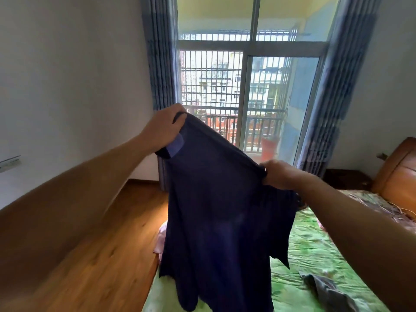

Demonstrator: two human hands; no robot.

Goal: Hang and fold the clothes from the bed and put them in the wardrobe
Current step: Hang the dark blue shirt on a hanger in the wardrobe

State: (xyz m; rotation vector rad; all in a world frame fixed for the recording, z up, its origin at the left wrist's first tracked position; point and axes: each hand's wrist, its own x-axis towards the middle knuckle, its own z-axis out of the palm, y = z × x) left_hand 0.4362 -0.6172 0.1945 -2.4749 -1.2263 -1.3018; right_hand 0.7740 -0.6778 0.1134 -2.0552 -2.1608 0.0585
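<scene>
Head view, nearest first: low beneath the right hand (282, 174), a grey garment (326, 289) lies crumpled on the bed (319, 251), not yet folded. Below the left hand (163, 129), a pink garment (160, 240) droops at the bed's edge, half hidden behind the shirt (220, 210). That dark shirt hangs in the air between both hands, its hem reaching down over the bed. Left fingers (176, 110) curl over one upper corner and pinch it against the thumb. Right fingers (273, 166) are closed tight round the other corner, lower down, so the top edge slopes. Beyond the fingers stand a window (247, 86) and curtains (161, 64).

Judging by this, the task is early or midway: one shirt is lifted and spread, seemingly ready for folding or hanging, yet neither is done. At least two more garments wait. No hanger shows. As for containers, the wardrobe is out of view, so what it holds cannot be told; nothing else here holds clothes except the bed itself.
</scene>
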